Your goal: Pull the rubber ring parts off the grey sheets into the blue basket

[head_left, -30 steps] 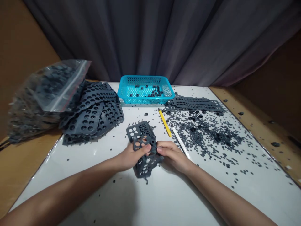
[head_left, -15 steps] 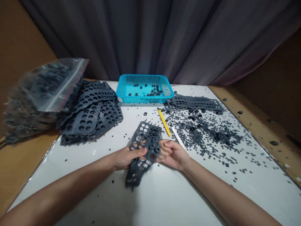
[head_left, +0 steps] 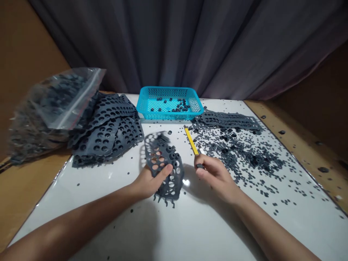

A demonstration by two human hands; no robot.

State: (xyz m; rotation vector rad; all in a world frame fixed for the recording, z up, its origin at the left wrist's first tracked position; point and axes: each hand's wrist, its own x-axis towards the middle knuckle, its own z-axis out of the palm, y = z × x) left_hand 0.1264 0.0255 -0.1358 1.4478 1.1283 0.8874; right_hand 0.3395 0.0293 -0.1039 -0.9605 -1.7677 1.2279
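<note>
My left hand [head_left: 152, 179] grips a dark rubber sheet [head_left: 176, 183] full of round holes, thumb on top and fingers behind it. Several ring-shaped rubber pieces still sit in its upper right part. To the right, apart from the sheet, my right hand [head_left: 216, 177] pinches a small dark rubber piece [head_left: 200, 166] between thumb and fingers. Just beyond that hand lies a yellow stick-like tool [head_left: 191, 140] with a dark tip. A white one [head_left: 201, 150] beside it is mostly hidden by the hand.
A blue basket [head_left: 170, 115] holding several small dark pieces stands at the back. At left, perforated rubber sheets [head_left: 104, 134] are stacked against a filled zip bag [head_left: 54, 105]. Tiny dark discs [head_left: 252, 157] litter the right side, before flat punched sheets [head_left: 231, 120].
My right hand has pulled away from the sheet to the right, now with a small rubber piece in its fingers. The sheet has tilted in my left hand.
</note>
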